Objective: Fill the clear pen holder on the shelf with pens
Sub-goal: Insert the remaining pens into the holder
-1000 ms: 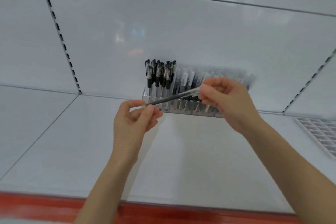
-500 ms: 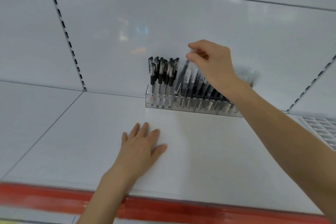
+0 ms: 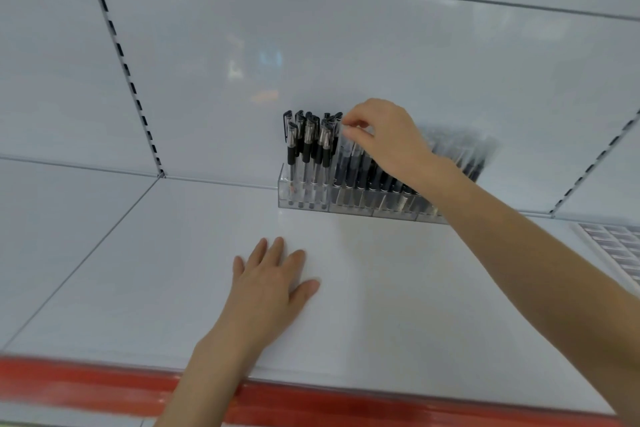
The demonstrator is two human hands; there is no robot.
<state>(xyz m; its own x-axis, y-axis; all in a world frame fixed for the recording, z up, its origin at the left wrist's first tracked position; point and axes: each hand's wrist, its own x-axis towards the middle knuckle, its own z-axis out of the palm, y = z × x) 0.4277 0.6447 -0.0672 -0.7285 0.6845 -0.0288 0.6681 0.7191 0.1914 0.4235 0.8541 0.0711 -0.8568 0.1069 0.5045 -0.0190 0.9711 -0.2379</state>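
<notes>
A clear pen holder (image 3: 301, 199) stands at the back of the white shelf (image 3: 381, 288), against the rear panel. Several black-capped pens (image 3: 306, 142) stand upright in its left section. More pens with clear caps lean in the sections to the right. My right hand (image 3: 384, 139) reaches over the holder and pinches the top of a clear-capped pen (image 3: 341, 152) standing just right of the black-capped group. My left hand (image 3: 272, 288) lies flat on the shelf in front of the holder, fingers spread, holding nothing.
A red strip (image 3: 311, 399) runs along the shelf's front edge. A white gridded tray (image 3: 616, 250) sits at the far right of the shelf. Slotted uprights (image 3: 121, 55) divide the rear panels on the left and right.
My left hand let go of the pen and came down flat on the shelf. My right hand carried the pen up to the holder and stood it in the row.
</notes>
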